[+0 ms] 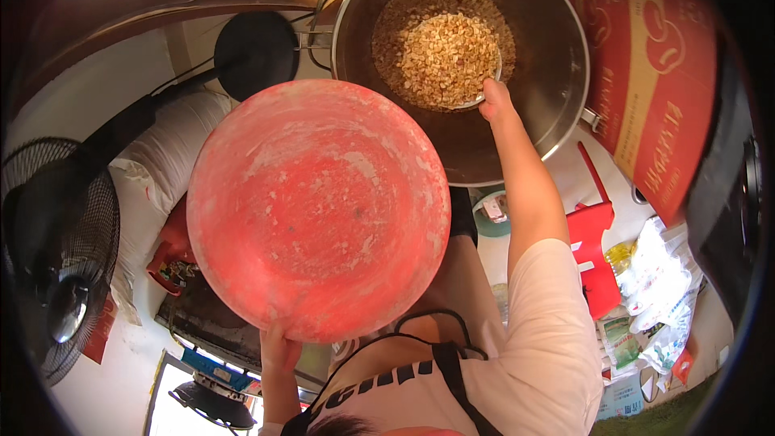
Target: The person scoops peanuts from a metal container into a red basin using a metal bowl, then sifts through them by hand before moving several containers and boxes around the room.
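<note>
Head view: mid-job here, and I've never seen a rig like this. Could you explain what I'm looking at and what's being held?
There's no machine: these are a person's bare hands. The single picture comes from a wide fisheye camera on their head, looking down, so straight edges bend near the rim. Picture left is the person's left.

The left hand grips the near rim of a red basin, its inside smeared with pale residue. The right hand holds the edge of a dish heaped with chopped, nut-like pieces, inside the outline of a big metal pot. Around them are a black fan and a red carton.
</note>
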Tool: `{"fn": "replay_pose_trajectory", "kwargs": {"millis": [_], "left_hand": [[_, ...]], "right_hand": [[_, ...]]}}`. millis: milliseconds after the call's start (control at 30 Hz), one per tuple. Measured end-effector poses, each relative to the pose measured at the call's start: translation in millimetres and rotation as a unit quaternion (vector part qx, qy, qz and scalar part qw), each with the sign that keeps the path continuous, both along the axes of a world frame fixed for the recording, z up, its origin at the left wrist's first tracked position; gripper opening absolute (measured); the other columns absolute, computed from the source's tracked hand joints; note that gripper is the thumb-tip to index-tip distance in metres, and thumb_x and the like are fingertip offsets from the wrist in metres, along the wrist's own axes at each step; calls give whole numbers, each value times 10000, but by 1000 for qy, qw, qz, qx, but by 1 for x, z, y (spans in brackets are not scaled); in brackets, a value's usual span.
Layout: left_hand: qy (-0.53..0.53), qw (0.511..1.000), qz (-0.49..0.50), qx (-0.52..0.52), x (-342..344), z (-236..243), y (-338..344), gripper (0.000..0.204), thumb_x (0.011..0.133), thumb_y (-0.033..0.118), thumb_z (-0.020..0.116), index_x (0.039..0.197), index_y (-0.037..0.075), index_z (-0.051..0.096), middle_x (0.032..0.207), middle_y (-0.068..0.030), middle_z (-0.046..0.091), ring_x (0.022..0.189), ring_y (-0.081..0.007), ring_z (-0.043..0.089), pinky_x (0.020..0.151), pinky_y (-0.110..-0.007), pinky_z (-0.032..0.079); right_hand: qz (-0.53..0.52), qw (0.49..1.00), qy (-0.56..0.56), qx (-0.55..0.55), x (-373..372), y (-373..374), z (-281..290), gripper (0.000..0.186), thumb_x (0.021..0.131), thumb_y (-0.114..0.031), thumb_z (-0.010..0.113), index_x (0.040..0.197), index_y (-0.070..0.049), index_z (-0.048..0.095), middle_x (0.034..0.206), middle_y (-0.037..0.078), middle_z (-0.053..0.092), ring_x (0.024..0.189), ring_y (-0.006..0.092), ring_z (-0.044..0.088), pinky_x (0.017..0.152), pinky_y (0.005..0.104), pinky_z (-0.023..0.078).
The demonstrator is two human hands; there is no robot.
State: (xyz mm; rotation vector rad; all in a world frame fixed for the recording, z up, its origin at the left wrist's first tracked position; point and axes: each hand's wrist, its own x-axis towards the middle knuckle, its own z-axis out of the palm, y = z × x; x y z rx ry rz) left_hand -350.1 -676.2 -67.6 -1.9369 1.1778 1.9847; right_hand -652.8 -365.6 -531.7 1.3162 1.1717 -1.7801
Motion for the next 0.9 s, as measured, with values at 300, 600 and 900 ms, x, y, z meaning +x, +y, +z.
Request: {"fn": "replay_pose_trajectory", "kwargs": {"millis": [300, 600, 900], "left_hand": [[-2, 997, -69, 42, -15, 33, 10, 522, 863, 19, 466, 1363, -20, 321, 1255, -176, 518, 1074, -299, 595, 845, -425, 553], [63, 986, -108, 109, -20, 49, 37, 464, 907, 41, 462, 1348, -25, 335, 1253, -168, 523, 1058, -273, 607, 841, -408, 560], [68, 989, -120, 59, -6, 18, 61, 403, 883, 41, 484, 1278, -10, 418, 1061, -100, 621, 871, -202, 658, 750, -365, 571]], "right_hand": [[-39, 993, 105, -20, -2, 16, 119, 426, 811, 56, 401, 1227, 103, 481, 1179, 215, 556, 1047, 357, 598, 858, 485, 515], [4, 995, 103, -17, 40, 2, 231, 411, 794, 52, 406, 1187, 106, 513, 1119, 200, 590, 1014, 331, 616, 835, 462, 522], [302, 865, 345, 203, 130, -53, 331, 425, 783, 32, 466, 1203, 34, 530, 1147, 153, 603, 1062, 275, 585, 931, 338, 444]]}}
